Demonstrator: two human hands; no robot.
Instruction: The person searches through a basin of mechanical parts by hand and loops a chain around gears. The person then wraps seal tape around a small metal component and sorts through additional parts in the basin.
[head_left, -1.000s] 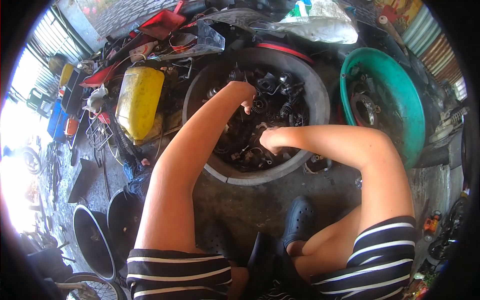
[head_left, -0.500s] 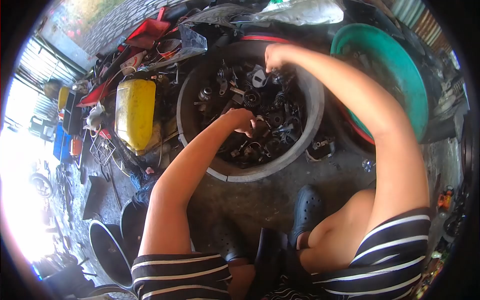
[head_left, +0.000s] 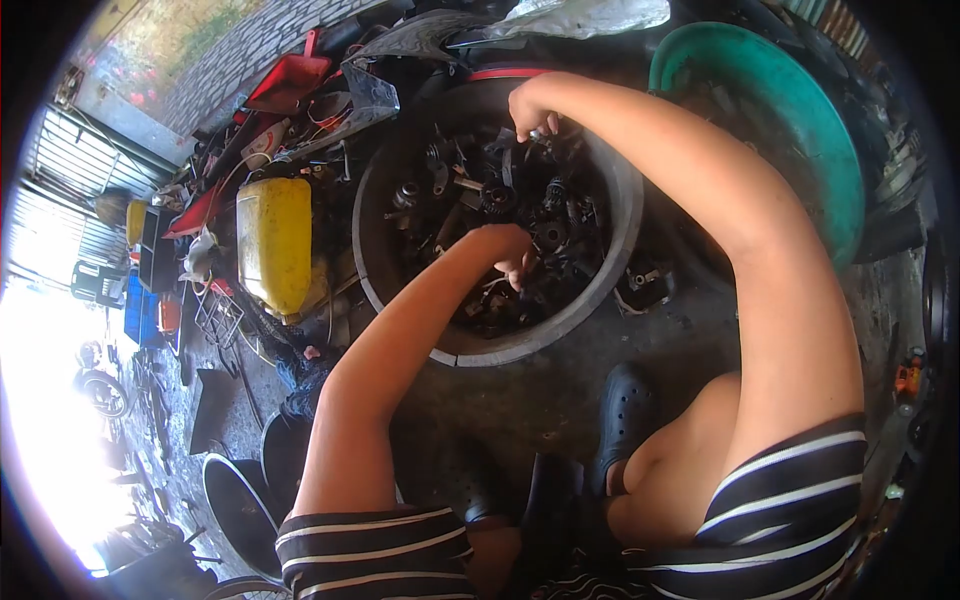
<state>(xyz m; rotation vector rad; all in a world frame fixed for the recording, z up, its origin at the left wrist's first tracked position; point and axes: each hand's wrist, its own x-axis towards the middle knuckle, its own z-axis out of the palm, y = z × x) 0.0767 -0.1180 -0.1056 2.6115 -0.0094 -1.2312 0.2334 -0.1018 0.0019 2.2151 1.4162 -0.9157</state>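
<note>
A wide round dark tub [head_left: 625,225] holds a jumble of greasy metal parts, with a toothed gear [head_left: 495,198] near the middle. My left hand [head_left: 508,250] is low over the near half of the heap, its fingers curled downward. Whatever those fingers may grip is hidden. At the far rim, my right hand [head_left: 535,108] reaches in with bent fingers closed by a small shiny piece [head_left: 543,130], too small to name. A silvery cylindrical part [head_left: 405,195] lies at the left of the heap.
A yellow jerrycan [head_left: 275,245] stands left of the tub. Behind it lie a red dustpan-like piece [head_left: 288,82] and scrap panels. To the right is a large green basin [head_left: 840,190]. A dark metal part [head_left: 645,288] lies on the floor beside the tub.
My left hand has shifted slightly right over the parts. My right hand has moved a little left and lower; the light grey plate with a hole beside it no longer shows.
</note>
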